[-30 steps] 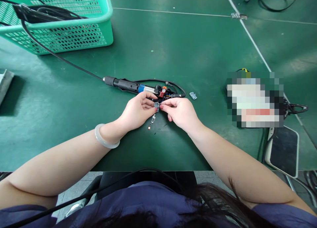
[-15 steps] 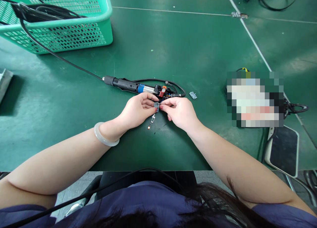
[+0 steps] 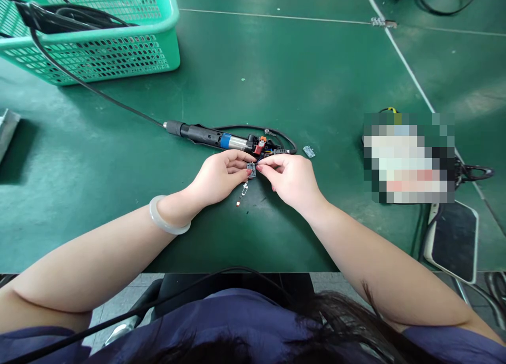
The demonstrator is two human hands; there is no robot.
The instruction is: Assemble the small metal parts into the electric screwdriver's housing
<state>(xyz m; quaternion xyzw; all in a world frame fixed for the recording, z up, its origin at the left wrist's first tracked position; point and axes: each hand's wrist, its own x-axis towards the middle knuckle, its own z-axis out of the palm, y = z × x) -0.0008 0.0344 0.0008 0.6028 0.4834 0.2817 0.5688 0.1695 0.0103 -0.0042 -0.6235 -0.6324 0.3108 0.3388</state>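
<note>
Between thumb and fingers, my left hand (image 3: 221,177) holds a small grey plastic housing (image 3: 252,169). Just to its right, my right hand (image 3: 290,177) is closed in a pinch at the housing's edge; whatever sits between those fingertips is too small to make out. Beyond both hands lies an opened electric screwdriver (image 3: 205,136), with a blue-banded metal motor, a red part and loose wires showing. Small metal contact pieces (image 3: 244,189) and a copper-coloured bit (image 3: 237,203) rest on the table below the housing. Another grey plastic piece (image 3: 309,151) lies right of the screwdriver.
A green plastic basket (image 3: 118,56) with black cables stands at the upper left. On the right are a blurred-out object (image 3: 409,161) and a phone-like device (image 3: 454,242). A metal piece (image 3: 7,129) sits at the left edge of the green table (image 3: 276,237).
My right hand has shifted slightly right, its fingertips a little off the housing. The left hand keeps its hold, and the housing shows more of its face.
</note>
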